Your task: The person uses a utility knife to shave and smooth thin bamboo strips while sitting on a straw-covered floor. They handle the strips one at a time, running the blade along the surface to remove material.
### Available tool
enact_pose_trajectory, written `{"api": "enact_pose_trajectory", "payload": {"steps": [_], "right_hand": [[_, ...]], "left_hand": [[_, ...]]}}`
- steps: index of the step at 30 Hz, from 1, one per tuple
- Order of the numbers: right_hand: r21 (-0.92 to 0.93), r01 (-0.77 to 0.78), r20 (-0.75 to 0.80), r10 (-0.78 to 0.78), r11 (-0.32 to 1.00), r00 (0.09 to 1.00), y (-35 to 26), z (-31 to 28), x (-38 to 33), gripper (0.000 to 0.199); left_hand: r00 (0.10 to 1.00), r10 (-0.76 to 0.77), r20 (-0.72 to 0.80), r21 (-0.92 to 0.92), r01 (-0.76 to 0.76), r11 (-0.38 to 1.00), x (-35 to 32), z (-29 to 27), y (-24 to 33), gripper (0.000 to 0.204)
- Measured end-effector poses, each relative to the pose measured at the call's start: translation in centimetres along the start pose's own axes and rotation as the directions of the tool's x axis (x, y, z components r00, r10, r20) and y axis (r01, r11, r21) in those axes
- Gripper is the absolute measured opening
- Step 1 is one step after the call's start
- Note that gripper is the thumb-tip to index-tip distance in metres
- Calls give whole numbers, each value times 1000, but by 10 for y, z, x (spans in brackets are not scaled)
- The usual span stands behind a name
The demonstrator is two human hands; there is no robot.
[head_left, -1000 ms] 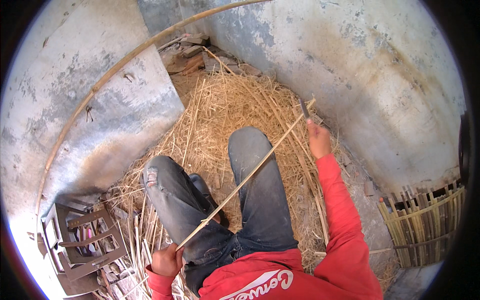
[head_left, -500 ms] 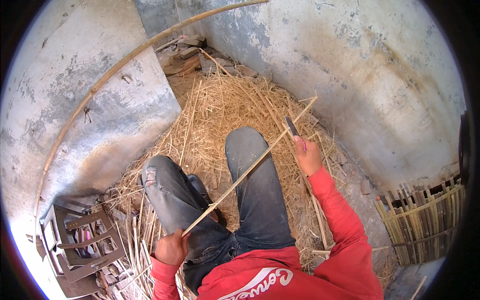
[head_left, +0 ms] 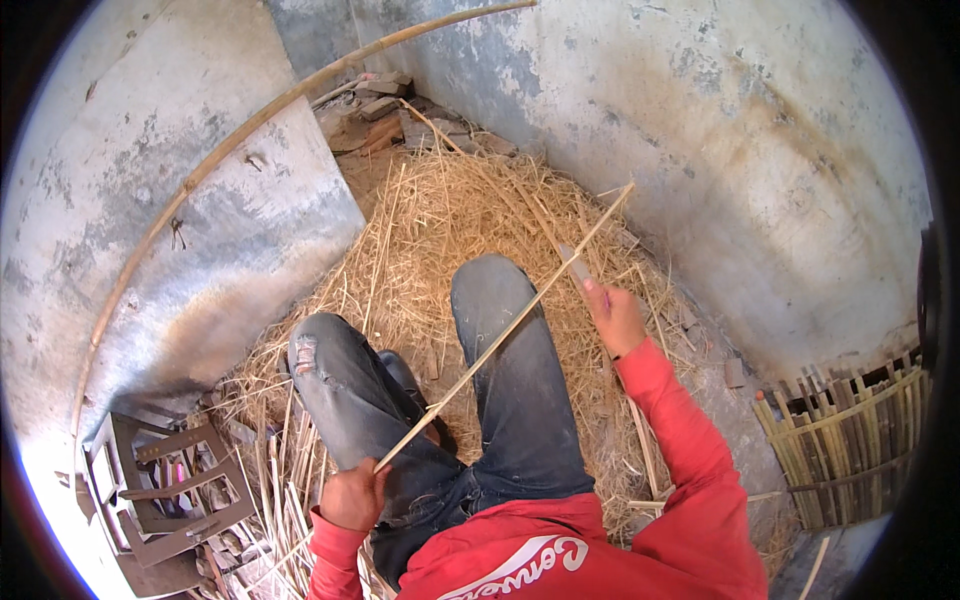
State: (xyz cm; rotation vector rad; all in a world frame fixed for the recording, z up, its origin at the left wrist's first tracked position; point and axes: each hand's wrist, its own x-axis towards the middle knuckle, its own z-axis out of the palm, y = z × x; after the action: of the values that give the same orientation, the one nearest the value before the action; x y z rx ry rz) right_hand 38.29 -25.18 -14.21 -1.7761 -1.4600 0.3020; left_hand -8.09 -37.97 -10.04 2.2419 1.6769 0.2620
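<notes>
A long, thin bamboo strip runs slantwise across my thighs, from low left to upper right. My left hand is closed around its lower end, beside my left thigh. Out past my right knee, my right hand grips a knife by its handle, which the fingers mostly hide. The blade's flat side looks pale and lies against the strip, or just beside it, short of the far end; exact contact cannot be made out.
Shavings heap over the floor around my legs. A brown wooden frame stands at lower left near loose bamboo strips. A slatted bamboo basket is at right. One curved pole leans along the left wall; bricks fill the far corner.
The knife has turned in my right hand, its blade now pale instead of dark and slightly lower left. My left hand has shifted a little right with the strip's end.
</notes>
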Motion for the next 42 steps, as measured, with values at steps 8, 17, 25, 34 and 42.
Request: {"api": "enact_pose_trajectory", "payload": {"steps": [8, 17, 25, 34, 42], "right_hand": [[3, 55, 16, -55, 998, 998, -22, 20, -3, 52], [104, 131, 76, -139, 986, 987, -54, 21, -21, 57], [19, 146, -46, -145, 989, 988, -49, 23, -3, 53], [6, 30, -84, -30, 1000, 996, -34, 15, 12, 46], [-28, 252, 274, -235, 967, 932, -98, 30, -68, 53]], "left_hand": [[997, -73, 6, -65, 73, 995, 11, 11, 19, 27], [997, -82, 14, -66, 83, 994, 27, 12, 36, 26], [999, -51, -2, -98, 50, 994, 39, 24, 44, 27], [998, -54, 18, -175, 56, 983, 55, 25, 63, 26], [996, -57, 67, -356, 78, 931, 59, 39, 54, 30]]}}
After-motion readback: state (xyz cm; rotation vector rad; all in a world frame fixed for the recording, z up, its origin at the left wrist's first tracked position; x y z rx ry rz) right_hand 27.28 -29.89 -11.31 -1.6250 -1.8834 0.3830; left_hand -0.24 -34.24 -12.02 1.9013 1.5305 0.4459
